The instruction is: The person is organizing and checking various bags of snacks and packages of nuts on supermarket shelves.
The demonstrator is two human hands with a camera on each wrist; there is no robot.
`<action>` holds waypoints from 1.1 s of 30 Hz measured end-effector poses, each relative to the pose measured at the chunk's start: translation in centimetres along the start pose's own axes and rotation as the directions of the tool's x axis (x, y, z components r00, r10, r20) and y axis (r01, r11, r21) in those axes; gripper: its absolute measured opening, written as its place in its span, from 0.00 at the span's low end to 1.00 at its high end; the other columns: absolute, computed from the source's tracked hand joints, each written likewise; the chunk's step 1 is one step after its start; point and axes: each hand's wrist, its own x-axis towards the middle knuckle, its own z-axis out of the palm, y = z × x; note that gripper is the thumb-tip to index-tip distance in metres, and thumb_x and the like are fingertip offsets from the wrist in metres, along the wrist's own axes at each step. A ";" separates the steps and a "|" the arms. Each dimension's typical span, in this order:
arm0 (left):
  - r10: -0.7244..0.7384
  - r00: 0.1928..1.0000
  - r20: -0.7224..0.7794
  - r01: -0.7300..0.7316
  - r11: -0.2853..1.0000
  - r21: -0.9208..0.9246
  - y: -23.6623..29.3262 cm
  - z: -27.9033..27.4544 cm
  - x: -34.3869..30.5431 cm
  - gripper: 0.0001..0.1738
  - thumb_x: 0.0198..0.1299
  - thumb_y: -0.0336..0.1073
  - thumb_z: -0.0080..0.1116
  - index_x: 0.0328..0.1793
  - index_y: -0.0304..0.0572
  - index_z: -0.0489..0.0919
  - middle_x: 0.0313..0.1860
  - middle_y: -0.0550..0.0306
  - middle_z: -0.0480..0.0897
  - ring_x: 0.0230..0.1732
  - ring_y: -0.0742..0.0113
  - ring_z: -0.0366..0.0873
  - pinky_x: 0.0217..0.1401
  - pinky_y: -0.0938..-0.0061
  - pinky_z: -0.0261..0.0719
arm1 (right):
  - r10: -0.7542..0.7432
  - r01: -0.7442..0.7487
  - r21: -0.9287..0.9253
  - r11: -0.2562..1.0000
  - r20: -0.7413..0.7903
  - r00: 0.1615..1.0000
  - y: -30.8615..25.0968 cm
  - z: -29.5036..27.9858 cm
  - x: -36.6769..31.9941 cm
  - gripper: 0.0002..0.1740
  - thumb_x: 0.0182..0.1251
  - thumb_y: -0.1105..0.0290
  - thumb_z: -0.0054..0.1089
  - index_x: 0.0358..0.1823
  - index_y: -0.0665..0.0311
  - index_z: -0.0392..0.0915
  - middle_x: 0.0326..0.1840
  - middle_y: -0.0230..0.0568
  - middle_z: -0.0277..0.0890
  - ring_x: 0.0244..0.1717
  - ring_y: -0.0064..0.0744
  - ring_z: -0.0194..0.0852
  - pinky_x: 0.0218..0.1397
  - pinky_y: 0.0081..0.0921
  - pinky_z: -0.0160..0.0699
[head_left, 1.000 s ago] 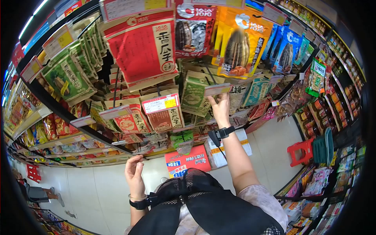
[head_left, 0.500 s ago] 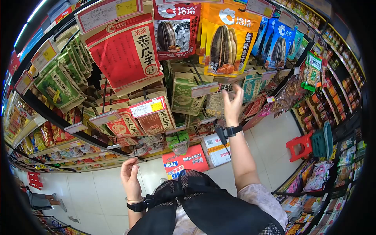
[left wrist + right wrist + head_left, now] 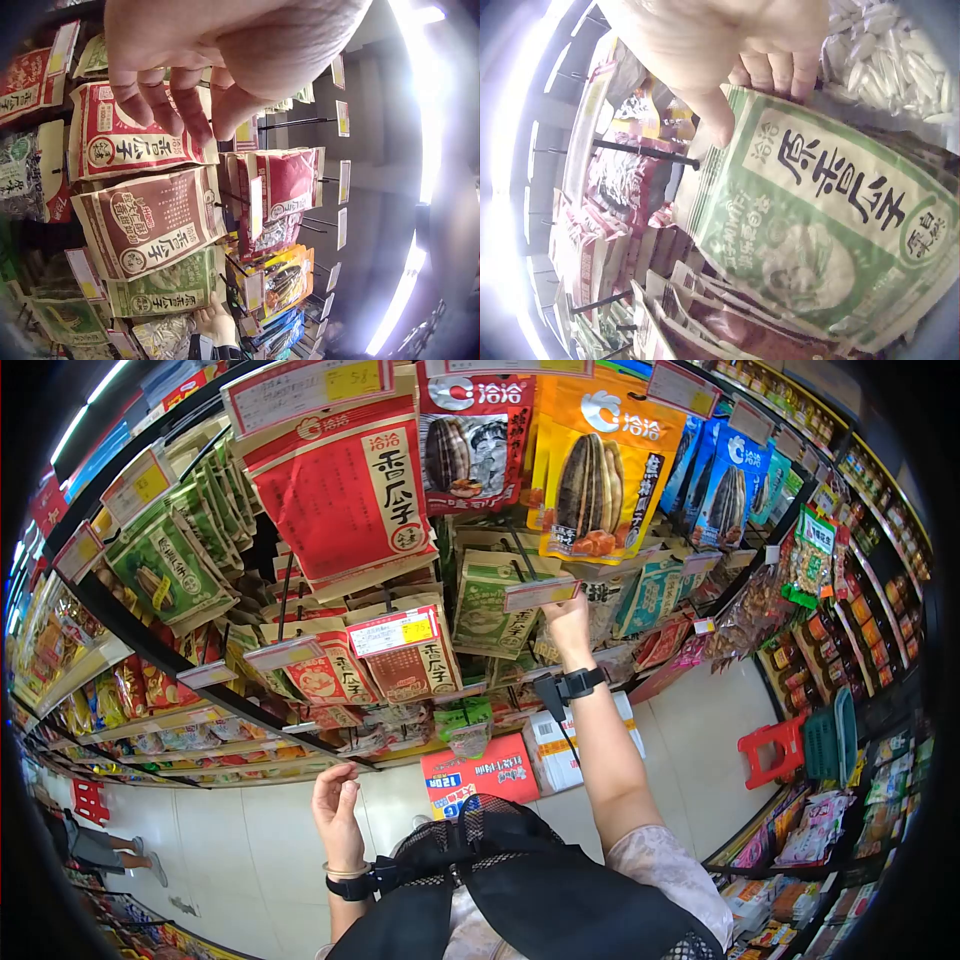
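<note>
Where it hangs about midway along the peg rack, just under a white-and-yellow price tag (image 3: 540, 595), the green paper packet of sunflower seeds (image 3: 817, 225) is pinched at its top edge by the right hand (image 3: 568, 625), thumb and fingers curled over it. A grip close to the hang hole, kept in line with the peg, would, I judge, spare the paper a tear. 1 green packet is held; how many hang behind it I cannot tell. The left hand (image 3: 335, 805) hovers low, fingers loosely curled, holding nothing. 1 red plastic stool (image 3: 770, 745) stands on the floor.
</note>
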 end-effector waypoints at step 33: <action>-0.029 0.997 -0.067 0.027 0.999 -0.034 0.6 -0.9 -0.3 0.11 0.60 0.26 0.54 0.49 0.36 0.76 0.48 0.56 0.79 0.47 0.71 0.72 0.55 0.76 0.68 | 0.058 -0.037 -0.172 0.984 0.119 0.991 0.4 0.5 3.3 0.21 0.65 0.63 0.60 0.53 0.70 0.72 0.48 0.37 0.77 0.46 0.25 0.71 0.51 0.24 0.69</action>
